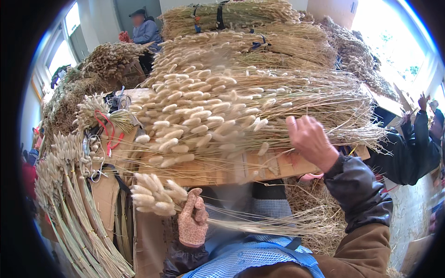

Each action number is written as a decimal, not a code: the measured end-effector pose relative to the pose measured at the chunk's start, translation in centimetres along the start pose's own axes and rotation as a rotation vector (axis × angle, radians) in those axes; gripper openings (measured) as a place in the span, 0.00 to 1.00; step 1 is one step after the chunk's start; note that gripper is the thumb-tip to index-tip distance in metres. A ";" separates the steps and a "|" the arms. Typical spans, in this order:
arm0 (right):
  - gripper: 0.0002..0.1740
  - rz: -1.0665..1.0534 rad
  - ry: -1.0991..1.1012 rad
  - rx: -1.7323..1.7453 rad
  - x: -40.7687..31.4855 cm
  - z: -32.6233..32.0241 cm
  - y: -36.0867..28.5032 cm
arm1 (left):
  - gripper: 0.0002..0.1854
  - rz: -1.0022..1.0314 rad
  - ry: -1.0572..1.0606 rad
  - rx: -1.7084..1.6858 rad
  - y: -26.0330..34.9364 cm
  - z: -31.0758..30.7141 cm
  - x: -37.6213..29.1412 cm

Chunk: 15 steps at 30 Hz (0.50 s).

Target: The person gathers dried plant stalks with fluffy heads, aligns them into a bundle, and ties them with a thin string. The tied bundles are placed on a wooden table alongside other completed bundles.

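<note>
My left hand (193, 219), in a patterned glove, is closed around a bunch of dried bunny tail grass (156, 196), just below the fluffy heads. Its stems run to the right over my checked apron (243, 257). My bare right hand (311, 140) is over the near edge of a large loose pile of the same grass (208, 107); its fingers are bent and slightly blurred, and whether they pinch a stem I cannot tell. The pile lies with heads to the left and stem ends to the right.
Tied bundles (83, 215) stand at the left beside a red ribbon (109, 132). Strapped bundles (229, 15) are stacked at the back. Cardboard (222, 170) edges the work surface. One person (146, 31) sits at the back left, another (413, 146) at the right.
</note>
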State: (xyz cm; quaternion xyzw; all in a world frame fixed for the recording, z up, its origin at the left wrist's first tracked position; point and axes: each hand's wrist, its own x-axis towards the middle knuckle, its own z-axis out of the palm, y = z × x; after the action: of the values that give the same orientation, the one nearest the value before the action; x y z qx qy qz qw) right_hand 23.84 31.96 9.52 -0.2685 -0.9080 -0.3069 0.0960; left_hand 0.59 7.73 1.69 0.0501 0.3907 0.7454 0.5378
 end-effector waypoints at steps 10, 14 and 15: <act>0.16 -0.200 0.111 -0.147 3.7 2.5 -1.5 | 0.11 0.074 -0.028 -0.084 0.1 0.0 -0.5; 0.16 -0.240 0.231 -0.148 2.1 0.3 -2.9 | 0.11 0.070 -0.036 -0.076 0.0 -0.1 -0.5; 0.16 -0.243 0.257 -0.175 1.9 -0.2 -3.3 | 0.11 0.054 -0.015 -0.073 0.0 -0.1 -0.6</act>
State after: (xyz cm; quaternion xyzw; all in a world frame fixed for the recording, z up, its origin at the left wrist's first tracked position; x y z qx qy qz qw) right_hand 20.48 30.49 8.66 -0.1226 -0.8840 -0.4255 0.1496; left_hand 0.79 7.21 1.85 0.0464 0.3576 0.7732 0.5216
